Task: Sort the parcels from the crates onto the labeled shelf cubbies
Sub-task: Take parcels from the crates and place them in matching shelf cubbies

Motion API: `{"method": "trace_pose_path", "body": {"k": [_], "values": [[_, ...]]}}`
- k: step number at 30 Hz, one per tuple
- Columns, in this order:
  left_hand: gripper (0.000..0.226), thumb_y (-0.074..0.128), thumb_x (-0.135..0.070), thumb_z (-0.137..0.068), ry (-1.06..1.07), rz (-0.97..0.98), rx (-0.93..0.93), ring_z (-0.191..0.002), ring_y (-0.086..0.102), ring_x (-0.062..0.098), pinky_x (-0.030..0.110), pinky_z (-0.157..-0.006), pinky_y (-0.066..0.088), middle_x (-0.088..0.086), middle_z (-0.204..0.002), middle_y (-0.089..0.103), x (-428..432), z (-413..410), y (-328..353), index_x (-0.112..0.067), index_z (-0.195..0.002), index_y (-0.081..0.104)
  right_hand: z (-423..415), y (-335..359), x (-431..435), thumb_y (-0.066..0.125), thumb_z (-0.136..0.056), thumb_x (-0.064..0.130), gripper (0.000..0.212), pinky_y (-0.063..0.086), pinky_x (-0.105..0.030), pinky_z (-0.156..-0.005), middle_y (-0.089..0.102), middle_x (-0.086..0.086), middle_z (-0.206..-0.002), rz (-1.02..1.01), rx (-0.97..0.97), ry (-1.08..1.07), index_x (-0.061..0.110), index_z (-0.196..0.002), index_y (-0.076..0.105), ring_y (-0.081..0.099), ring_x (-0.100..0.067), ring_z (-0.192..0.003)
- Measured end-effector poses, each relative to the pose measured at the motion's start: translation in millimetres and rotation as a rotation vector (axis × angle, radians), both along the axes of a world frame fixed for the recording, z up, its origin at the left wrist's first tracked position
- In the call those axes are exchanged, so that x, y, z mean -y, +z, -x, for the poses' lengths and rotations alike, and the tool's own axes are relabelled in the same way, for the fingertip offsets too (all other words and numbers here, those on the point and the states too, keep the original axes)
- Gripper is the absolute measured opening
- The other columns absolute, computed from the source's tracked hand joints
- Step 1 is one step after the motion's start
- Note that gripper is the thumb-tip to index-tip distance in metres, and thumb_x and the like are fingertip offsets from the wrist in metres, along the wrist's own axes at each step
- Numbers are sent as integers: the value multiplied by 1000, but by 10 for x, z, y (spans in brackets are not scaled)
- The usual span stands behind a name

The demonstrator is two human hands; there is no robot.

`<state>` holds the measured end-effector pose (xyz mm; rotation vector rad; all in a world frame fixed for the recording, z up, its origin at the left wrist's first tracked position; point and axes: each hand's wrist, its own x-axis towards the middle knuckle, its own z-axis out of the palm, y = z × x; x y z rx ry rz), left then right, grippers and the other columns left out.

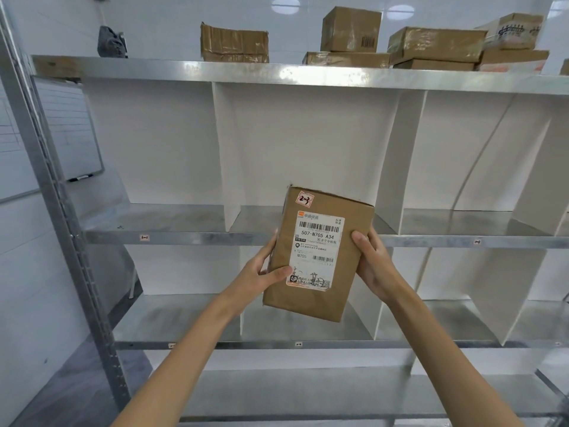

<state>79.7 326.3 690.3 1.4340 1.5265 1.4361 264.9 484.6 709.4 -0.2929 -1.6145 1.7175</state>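
parcel [317, 254] btwn hands | L hand [261, 272] grips left edge | R hand [372, 263] grips right edge

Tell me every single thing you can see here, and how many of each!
Held parcel: one, brown cardboard with a white shipping label and a small handwritten sticker, held up in front of the middle cubbies.
Boxes on top: about seven, brown cardboard, some stacked, on the top shelf toward the right.
Dark bundle: one, grey-black, top shelf at the left; I cannot tell what it is.
Shelf unit: one, silver metal, filling the view.
Dividers: several, white, splitting the shelves into cubbies that show nothing inside.
Cubby tags: a few, small, on the shelf front edges.
Whiteboard: one, white, on the left wall.
Left hand: one, bare, gripping the parcel's left edge.
Right hand: one, bare, gripping its right edge.
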Motion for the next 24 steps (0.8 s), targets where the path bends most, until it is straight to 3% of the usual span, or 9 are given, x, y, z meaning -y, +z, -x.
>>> {"method": "trace_pose_path", "body": {"k": [3,7,15,20,24], "values": [[72,58,-20,-92,-21,-2,14,-126,46,-3,12,-88,46,-18,-142,45,-3,-22,-2,-36,-149,16,-1,-6,17,81,-56,58,93,49,-43,-92,60,-6,-129,2,-3,-3,27,-135,43,57,-24,-116],[72,57,-22,-92,-29,8,19,-132,40,0,12,-95,43,-17,-144,43,3,-32,-24,-35,-149,15,-8,-12,26,81,-56,59,92,48,-44,-93,60,-6,-128,4,3,-13,27,-134,45,58,-24,-115],[71,58,-25,-90,-12,10,22,-128,43,-2,11,-91,44,-20,-139,48,1,19,-74,-37,-148,18,35,-10,36,80,-56,60,93,51,-41,-92,61,-5,-127,-11,24,-11,29,-135,43,59,-24,-115],[73,63,-29,-85,41,-37,89,-129,45,7,28,-101,46,-15,-137,52,-22,59,-108,-39,-146,24,130,-8,68,77,-60,61,86,55,-37,-85,60,-4,-129,3,-2,-56,29,-134,45,58,-23,-116],[73,66,-30,-81,109,-89,224,-126,50,14,43,-104,44,-9,-136,54,-48,13,-176,-37,-144,30,259,-63,133,63,-82,46,61,54,-39,-90,61,-2,-126,-35,-7,-141,29,-136,42,61,-20,-113]]}}
